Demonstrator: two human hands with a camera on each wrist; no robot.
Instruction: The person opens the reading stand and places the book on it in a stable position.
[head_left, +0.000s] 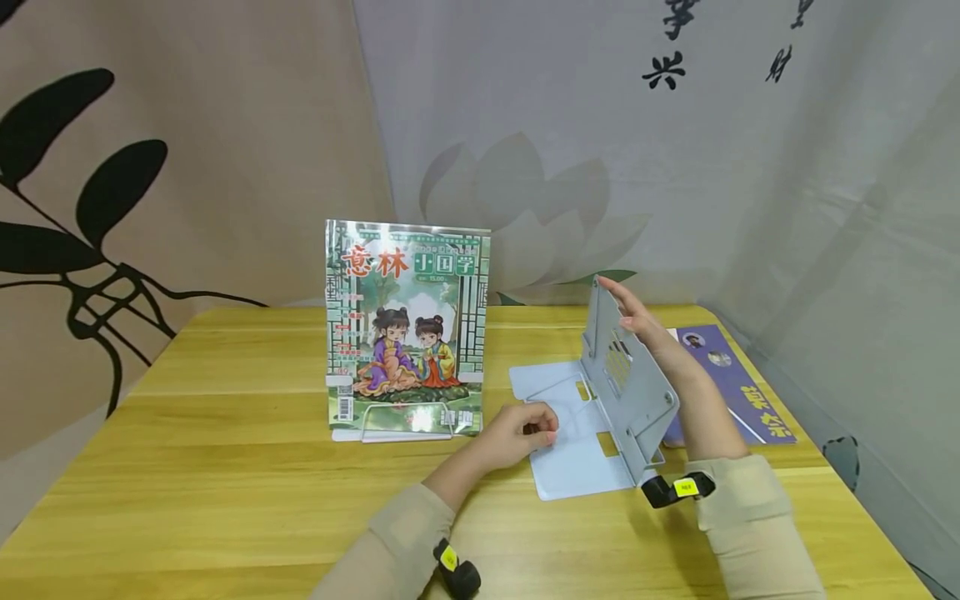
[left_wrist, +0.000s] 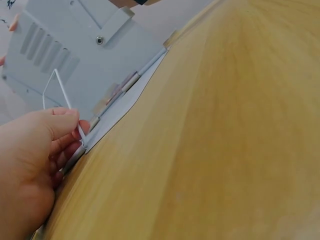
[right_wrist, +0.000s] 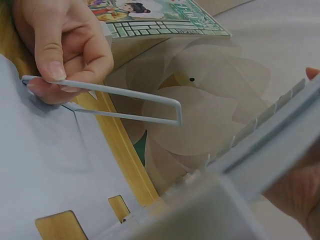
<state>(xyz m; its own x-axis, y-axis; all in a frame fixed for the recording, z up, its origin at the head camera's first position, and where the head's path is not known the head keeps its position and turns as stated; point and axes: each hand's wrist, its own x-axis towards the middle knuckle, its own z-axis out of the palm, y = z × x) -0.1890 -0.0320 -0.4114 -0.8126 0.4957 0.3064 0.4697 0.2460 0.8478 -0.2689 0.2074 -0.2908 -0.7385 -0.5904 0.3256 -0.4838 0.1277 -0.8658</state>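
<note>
A light grey metal book stand (head_left: 641,396) stands half unfolded on the table, its base plate (head_left: 573,471) flat and its slotted panel tilted up. My left hand (head_left: 517,435) is low over the base. Its thumb and fingers pinch a thin wire loop (right_wrist: 130,93), which rises from the base in both wrist views. My right hand (head_left: 654,333) grips the raised panel at its far upper edge, fingertips along the rim. Part of that hand is hidden behind the panel in the right wrist view.
Left of the book stand, a green illustrated magazine (head_left: 408,333) leans upright on another stand with a wire front (head_left: 408,435). A purple booklet (head_left: 738,387) lies at the right, partly behind my right forearm. A printed curtain (head_left: 525,125) hangs behind the wooden table (head_left: 225,467).
</note>
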